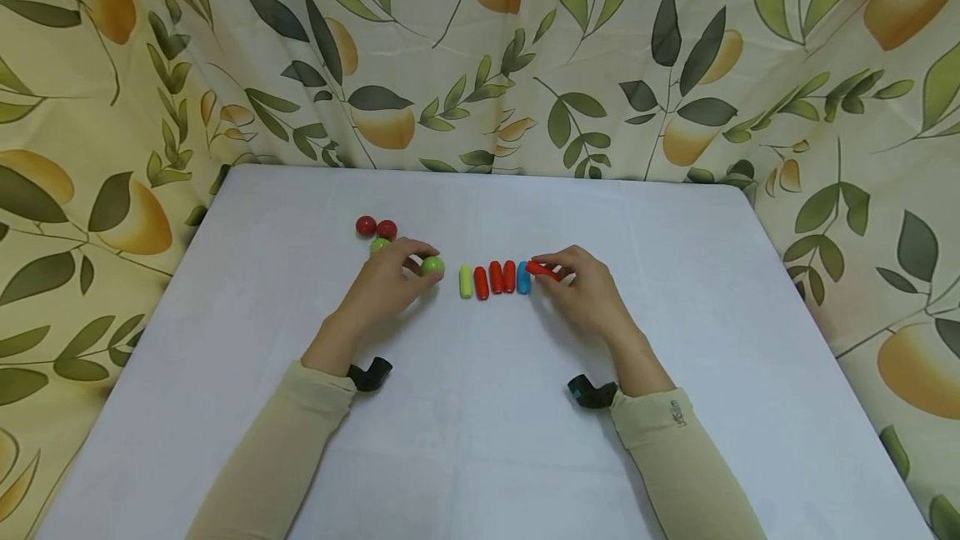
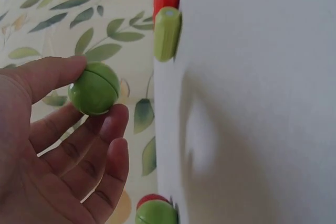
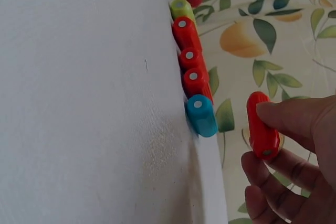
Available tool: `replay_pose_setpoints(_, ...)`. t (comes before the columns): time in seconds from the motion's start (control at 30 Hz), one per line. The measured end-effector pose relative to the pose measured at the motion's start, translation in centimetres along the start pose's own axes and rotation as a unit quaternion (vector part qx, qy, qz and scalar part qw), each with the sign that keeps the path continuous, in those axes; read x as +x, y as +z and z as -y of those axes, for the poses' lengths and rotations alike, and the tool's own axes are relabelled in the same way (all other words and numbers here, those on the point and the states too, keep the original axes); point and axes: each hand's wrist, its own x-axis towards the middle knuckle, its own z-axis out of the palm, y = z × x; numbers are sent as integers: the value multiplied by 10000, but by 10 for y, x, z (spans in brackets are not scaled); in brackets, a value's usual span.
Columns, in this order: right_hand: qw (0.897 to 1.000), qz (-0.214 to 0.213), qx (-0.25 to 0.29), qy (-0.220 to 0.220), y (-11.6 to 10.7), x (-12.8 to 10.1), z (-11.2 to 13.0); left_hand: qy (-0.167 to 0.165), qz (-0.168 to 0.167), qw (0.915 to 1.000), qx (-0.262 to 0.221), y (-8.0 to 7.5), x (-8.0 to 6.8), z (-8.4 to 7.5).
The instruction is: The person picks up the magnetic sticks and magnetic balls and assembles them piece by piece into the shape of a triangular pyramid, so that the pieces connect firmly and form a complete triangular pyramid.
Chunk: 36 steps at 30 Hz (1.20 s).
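leaf-and-fruit printed fabric point(image 1: 480, 48) hangs behind and to both sides of the scene. the white table point(image 1: 480, 440) fills the middle of the head view.

two arms in beige sleeves point(image 1: 277, 448) reach onto the table from the near edge. the left hand point(image 1: 382, 286) lies left of centre; thumb and fingertips pinch a green ball point(image 1: 432, 266), clear of the table surface in the left wrist view point(image 2: 94, 88). the right hand point(image 1: 588, 286) lies right of centre; thumb and fingers pinch a red capsule point(image 1: 542, 270), lifted off the table in the right wrist view point(image 3: 262, 125).

between the hands, a row of capsules lies side by side on the table. from left to right: one yellow-green capsule point(image 1: 466, 281), three red capsules point(image 1: 495, 277), one blue capsule point(image 1: 522, 277). the held red capsule is just right of the blue one.

far left of the left hand sits a cluster of balls: two red balls point(image 1: 376, 227) touching each other, and a second green ball point(image 1: 379, 245) partly hidden behind the fingers.
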Motion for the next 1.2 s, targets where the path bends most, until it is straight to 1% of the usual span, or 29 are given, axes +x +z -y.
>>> replay_pose_setpoints(0.23, 9992, 140, 58, -367, 2, 1, 4, 123, 191, 9997, 12, 14, -1, -6)
replay_pose_setpoints(0.4, 9981, 283, 99, -540, 2, -1, 9, 206, 295, 9994, 23, 21, -3, -9)
replay_pose_setpoints(0.6, 9960, 407, 145, -783, 4, -3, 16, 337, 399, 9986, -70, 24, -5, -14)
replay_pose_setpoints(0.83, 9934, 441, 173, -1041, 7, -5, 21, 462, 481, 9976, -179, 28, -7, -19)
replay_pose_setpoints(1.0, 9921, 451, 321, -1127, 8, -7, 23, 527, 546, 9970, -179, 31, -7, -21)
replay_pose_setpoints(1.2, 9912, 557, 346, -1154, 9, -9, 26, 609, 551, 9966, -104, 33, -8, -21)
